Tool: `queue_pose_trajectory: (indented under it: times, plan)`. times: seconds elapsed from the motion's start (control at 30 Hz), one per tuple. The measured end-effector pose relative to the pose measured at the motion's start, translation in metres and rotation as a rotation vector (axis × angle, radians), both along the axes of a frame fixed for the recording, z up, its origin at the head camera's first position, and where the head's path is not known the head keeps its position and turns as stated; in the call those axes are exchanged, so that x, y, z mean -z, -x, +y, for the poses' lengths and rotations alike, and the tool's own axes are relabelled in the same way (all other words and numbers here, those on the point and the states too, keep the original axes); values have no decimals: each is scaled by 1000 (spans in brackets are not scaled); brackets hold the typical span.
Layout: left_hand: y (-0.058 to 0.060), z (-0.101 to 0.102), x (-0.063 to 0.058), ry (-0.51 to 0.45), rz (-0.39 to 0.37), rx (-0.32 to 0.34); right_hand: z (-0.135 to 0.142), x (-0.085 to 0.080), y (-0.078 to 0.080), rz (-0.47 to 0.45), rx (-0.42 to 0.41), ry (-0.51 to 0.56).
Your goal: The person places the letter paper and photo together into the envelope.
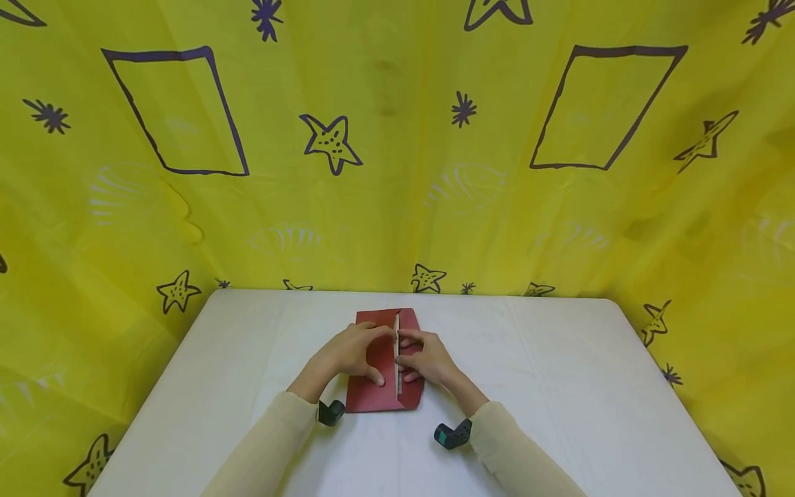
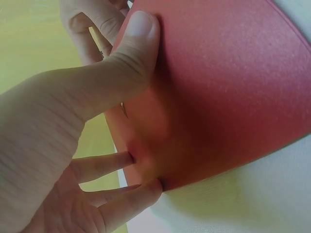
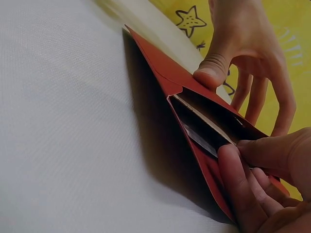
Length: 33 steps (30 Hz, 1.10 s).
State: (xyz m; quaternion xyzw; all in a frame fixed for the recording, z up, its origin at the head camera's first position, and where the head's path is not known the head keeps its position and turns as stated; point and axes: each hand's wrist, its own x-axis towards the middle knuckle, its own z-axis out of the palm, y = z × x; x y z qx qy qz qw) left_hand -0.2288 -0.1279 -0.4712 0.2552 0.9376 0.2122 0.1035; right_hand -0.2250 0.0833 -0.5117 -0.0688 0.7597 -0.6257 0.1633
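Observation:
A red envelope point(image 1: 373, 399) lies on the white table with its flap folded out to the right. My left hand point(image 1: 352, 351) arches over it and grips it, the thumb on its face and other fingertips near its far edge. In the right wrist view the mouth gapes. Inside are a thin paper point(image 3: 206, 116) with a pale edge and a whitish, shiny-looking piece point(image 3: 199, 139). At the mouth my right hand point(image 1: 435, 359) pinches the paper between thumb and forefinger. Its other fingers curl over the flap side, and the paper's lower part is hidden inside.
The white table point(image 1: 528, 386) extends around the envelope on all sides. Behind and beside it hangs a yellow curtain point(image 1: 385, 207) with drawn stars and fish. A dark wrist camera point(image 1: 453, 435) sits on the right wrist, and another camera point(image 1: 332, 413) on the left.

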Motion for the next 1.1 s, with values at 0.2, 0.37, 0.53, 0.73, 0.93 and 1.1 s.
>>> queue_pose_trajectory:
  times: [0.2, 0.37, 0.53, 0.73, 0.93, 1.1]
  plan:
    - [0, -1, 1, 2, 1, -7, -1, 0, -1, 2, -10, 5]
    - [-1, -1, 2, 11, 5, -16, 0, -1, -1, -2, -20, -1]
    - [-2, 0, 2, 13, 9, -16, 3, -1, 0, -17, -42, 7]
    - [-2, 2, 3, 25, 2, -21, 10, -4, -1, -4, -68, -10]
    - [-3, 3, 2, 26, 4, -17, 18, -8, -2, 13, -56, -46]
    - [-2, 3, 2, 33, 25, -7, 22, -10, -3, 25, -40, -75]
